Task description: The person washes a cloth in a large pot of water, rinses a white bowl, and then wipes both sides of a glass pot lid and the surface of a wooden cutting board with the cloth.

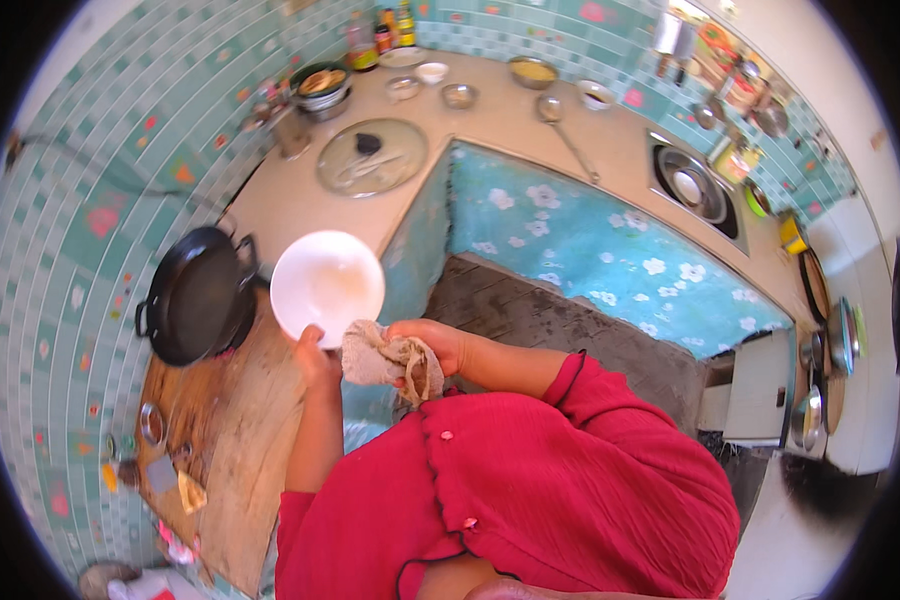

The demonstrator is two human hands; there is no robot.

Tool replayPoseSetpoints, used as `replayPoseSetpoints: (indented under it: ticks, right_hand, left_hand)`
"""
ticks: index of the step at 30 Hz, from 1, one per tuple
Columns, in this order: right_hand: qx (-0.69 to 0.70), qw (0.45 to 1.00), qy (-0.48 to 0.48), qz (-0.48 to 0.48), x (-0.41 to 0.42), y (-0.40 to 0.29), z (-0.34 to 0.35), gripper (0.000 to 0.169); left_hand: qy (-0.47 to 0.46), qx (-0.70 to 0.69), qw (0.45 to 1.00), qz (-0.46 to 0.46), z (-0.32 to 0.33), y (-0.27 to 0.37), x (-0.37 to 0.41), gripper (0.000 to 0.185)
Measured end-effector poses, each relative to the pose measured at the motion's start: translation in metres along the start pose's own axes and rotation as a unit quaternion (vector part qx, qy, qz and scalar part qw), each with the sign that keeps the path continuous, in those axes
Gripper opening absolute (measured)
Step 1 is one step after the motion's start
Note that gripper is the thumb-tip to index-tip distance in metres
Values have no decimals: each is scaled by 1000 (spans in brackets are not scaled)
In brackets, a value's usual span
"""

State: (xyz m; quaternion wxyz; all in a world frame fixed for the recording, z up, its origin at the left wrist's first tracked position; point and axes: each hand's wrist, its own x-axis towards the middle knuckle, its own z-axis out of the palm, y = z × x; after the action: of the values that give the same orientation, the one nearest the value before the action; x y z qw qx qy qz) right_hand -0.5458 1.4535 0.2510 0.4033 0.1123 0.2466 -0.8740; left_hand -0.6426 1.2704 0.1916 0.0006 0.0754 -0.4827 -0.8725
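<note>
My left hand (318, 358) grips the lower rim of a white bowl (328, 286), whose inside faces up towards me. Bunched in my right hand (435, 345) is a beige cloth (390, 361), close by the bowl's lower right edge; whether it touches the bowl I cannot tell. Just left of the bowl stands a black two-handled pan (199, 296). Beyond the bowl, a glass lid (372, 157) with a dark knob lies on the countertop.
A wooden board (232, 442) is at lower left. Small bowls, a ladle (568, 139), bottles and a stacked pot (322, 90) stand along the tiled wall. A stove burner (691, 187) is set into the counter at right; utensils hang above it.
</note>
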Motion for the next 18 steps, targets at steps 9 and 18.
replayPoseSetpoints:
  ticks: [9,18]
  right_hand:
    - [-129,937,258,-198,-106,-35,-102,44]
    - [122,851,397,-322,-217,-86,-201,25]
  left_hand:
    - [-128,52,978,-153,147,-88,-65,66]
    - [-423,277,825,-253,251,-162,-15,57]
